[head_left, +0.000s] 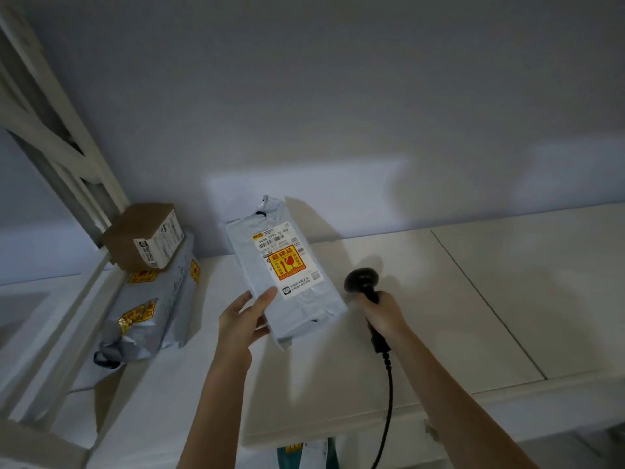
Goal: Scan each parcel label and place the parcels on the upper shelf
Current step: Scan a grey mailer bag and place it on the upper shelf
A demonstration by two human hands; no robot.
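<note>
A plain, pale grey-blue painted wall (338,96) fills the upper half of the view, dim and unmarked. Low on it lie two paler, soft-edged patches of light (571,170), one near the middle and one toward the right, with a darker band between them. At the far left a white metal upright post (88,170) slants up out of view, and white diagonal cross-braces (40,126) run across the dark gap behind it. Below the post, a white flat metal rail (64,319) angles down toward the lower left edge. Beside it, a blurred grey-beige surface (23,441) shows in the bottom left corner; what it is cannot be told.
</note>
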